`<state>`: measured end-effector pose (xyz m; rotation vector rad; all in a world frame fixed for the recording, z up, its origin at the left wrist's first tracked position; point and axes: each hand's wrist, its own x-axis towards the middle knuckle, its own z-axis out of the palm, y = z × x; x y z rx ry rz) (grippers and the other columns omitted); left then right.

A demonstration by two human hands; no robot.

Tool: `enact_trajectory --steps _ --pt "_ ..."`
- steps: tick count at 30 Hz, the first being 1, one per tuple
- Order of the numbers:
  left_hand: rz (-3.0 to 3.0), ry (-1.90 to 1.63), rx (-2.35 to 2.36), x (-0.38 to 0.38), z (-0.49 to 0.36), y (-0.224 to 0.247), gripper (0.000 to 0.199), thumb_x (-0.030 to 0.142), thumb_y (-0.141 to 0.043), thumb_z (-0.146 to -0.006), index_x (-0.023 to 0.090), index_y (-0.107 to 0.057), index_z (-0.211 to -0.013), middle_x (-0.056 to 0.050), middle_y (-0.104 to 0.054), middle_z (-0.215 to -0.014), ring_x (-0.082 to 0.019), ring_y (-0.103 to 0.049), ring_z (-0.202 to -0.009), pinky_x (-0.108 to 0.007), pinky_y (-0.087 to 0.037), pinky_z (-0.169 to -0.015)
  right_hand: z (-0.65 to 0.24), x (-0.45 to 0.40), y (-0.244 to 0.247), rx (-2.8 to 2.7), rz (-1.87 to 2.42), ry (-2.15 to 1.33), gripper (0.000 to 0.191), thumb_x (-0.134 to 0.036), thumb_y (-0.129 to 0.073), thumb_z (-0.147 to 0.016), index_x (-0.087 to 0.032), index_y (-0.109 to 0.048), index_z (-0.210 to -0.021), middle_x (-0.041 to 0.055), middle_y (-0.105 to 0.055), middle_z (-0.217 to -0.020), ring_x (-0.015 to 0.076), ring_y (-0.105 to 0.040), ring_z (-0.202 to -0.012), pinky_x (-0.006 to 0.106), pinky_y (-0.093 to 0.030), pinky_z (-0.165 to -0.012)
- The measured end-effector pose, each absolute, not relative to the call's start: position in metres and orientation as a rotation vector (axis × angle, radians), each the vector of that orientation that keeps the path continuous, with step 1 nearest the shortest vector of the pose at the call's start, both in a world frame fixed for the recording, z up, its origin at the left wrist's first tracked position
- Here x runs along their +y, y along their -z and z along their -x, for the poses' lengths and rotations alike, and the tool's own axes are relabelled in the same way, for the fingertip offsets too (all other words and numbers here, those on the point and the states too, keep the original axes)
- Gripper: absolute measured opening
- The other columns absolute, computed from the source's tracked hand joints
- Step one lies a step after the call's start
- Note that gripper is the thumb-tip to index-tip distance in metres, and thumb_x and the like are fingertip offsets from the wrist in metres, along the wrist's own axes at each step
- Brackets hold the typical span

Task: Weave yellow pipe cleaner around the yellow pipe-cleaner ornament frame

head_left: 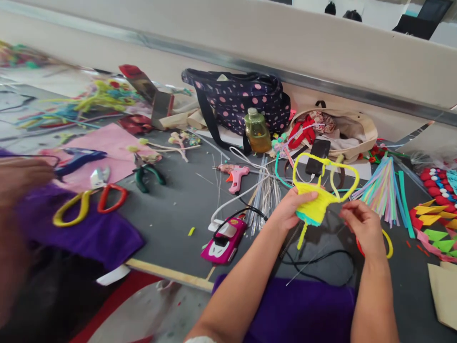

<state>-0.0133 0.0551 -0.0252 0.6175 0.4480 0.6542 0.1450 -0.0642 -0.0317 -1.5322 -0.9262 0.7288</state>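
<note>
My left hand [291,209] is closed around a yellow pipe-cleaner craft piece [312,202], thumb laid across its front. Two open loops rise from the top of the piece, a teal band edges its bottom, and a twisted yellow stem hangs below. To the right, my right hand [364,224] is just apart from the piece, its thumb and fingertips pinched together. Whatever those fingers may hold is too small to make out. Behind that hand, red and yellow scissor handles [389,244] partly show. A purple cloth [300,309] lies beneath my forearms.
At the far left is another person's blurred hand [26,176]. Scissors [98,195], green-handled pliers [146,174], a pink glue gun [235,177], a magenta power strip [224,243] with cables, and thin wires [262,200] cover the table. A bag [243,102] and bottle [257,133] stand behind.
</note>
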Motion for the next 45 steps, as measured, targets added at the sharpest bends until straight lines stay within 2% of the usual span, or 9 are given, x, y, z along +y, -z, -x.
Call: enact_trajectory --steps 3,6,12,17,25,30,35,40,45 --pt "-0.5 -0.784 0.434 0.064 0.017 0.025 0.028 0.017 -0.078 -0.058 0.012 -0.072 -0.085 -0.006 -0.073 -0.077 -0.014 -0.067 -0.065 -0.02 -0.053 -0.061 -0.139 -0.077 0.032 -1.513 1.766 -0.698 0.004 -0.025 -0.06 -0.081 -0.023 -0.063 -0.082 -0.0006 -0.062 -0.078 0.0137 -0.057 -0.069 0.024 -0.043 -0.062" --pt "-0.432 -0.899 0.42 0.072 0.025 0.022 0.026 0.016 -0.076 -0.061 0.013 -0.072 -0.086 -0.005 -0.073 -0.077 -0.013 -0.067 -0.065 -0.018 -0.053 -0.06 -0.127 -0.088 0.04 -1.905 1.906 -0.603 0.018 -0.013 -0.052 -0.082 -0.025 -0.063 -0.089 0.0005 -0.059 -0.087 0.0151 -0.058 -0.079 0.025 -0.042 -0.068" --pt "-0.388 -1.012 0.369 0.077 0.041 0.011 0.024 0.015 -0.075 -0.061 0.013 -0.07 -0.084 -0.003 -0.072 -0.073 -0.012 -0.066 -0.062 -0.016 -0.052 -0.057 -0.112 -0.092 0.056 -2.292 2.059 -0.237 0.02 -0.007 -0.045 -0.086 -0.022 -0.057 -0.086 0.0027 -0.054 -0.088 0.0158 -0.054 -0.082 0.022 -0.036 -0.058" --pt "-0.366 -1.058 0.357 0.078 0.047 0.007 0.027 0.015 -0.075 -0.061 0.014 -0.069 -0.087 -0.002 -0.072 -0.076 -0.012 -0.067 -0.064 -0.016 -0.052 -0.057 -0.106 -0.067 0.041 -2.381 2.07 0.107 0.026 -0.001 -0.045 -0.083 -0.021 -0.055 -0.097 0.0051 -0.055 -0.092 0.0176 -0.052 -0.084 0.024 -0.036 -0.058" --pt "-0.421 -1.134 0.378 0.08 0.063 -0.002 0.04 0.017 -0.077 -0.06 0.017 -0.068 -0.099 0.0 -0.072 -0.079 -0.014 -0.068 -0.072 -0.021 -0.055 -0.066 -0.087 -0.017 0.049 -2.651 1.961 0.179 0.029 -0.005 -0.05 -0.084 -0.022 -0.056 -0.107 0.0082 -0.056 -0.091 0.0211 -0.052 -0.083 0.026 -0.038 -0.058" --pt "-0.395 -1.199 0.403 0.081 0.071 -0.005 0.039 0.018 -0.078 -0.059 0.018 -0.069 -0.097 0.0 -0.072 -0.077 -0.013 -0.068 -0.067 -0.019 -0.053 -0.06 -0.089 -0.017 0.053 -2.721 1.832 0.267 0.013 -0.008 -0.051 -0.086 -0.019 -0.058 -0.09 0.0098 -0.055 -0.1 0.0216 -0.052 -0.092 0.026 -0.042 -0.063" --pt "-0.37 -1.239 0.351 0.081 0.078 -0.006 0.034 0.018 -0.078 -0.06 0.019 -0.07 -0.093 0.0 -0.072 -0.078 -0.013 -0.068 -0.07 -0.018 -0.054 -0.062 -0.105 -0.022 0.045 -2.685 1.762 0.329 0.019 -0.007 -0.044 -0.088 -0.018 -0.057 -0.097 0.0118 -0.057 -0.108 0.0216 -0.053 -0.095 0.028 -0.045 -0.067" --pt "-0.318 -1.253 0.255 0.082 0.09 -0.006 0.03 0.021 -0.079 -0.063 0.022 -0.068 -0.09 0.004 -0.07 -0.075 -0.01 -0.065 -0.064 -0.018 -0.053 -0.06 -0.119 -0.034 0.033 -2.307 1.695 0.324 0.029 -0.007 -0.035 -0.09 -0.019 -0.056 -0.106 0.0119 -0.06 -0.11 0.0218 -0.055 -0.102 0.035 -0.047 -0.083" --pt "-0.284 -1.222 0.254 0.083 0.09 -0.004 0.025 0.019 -0.076 -0.068 0.02 -0.065 -0.09 0.003 -0.069 -0.075 -0.01 -0.064 -0.062 -0.017 -0.051 -0.055 -0.106 -0.047 0.012 -1.678 1.656 0.318 0.019 -0.019 -0.04 -0.092 -0.023 -0.055 -0.102 0.0092 -0.064 -0.101 0.0211 -0.06 -0.097 0.039 -0.047 -0.086"
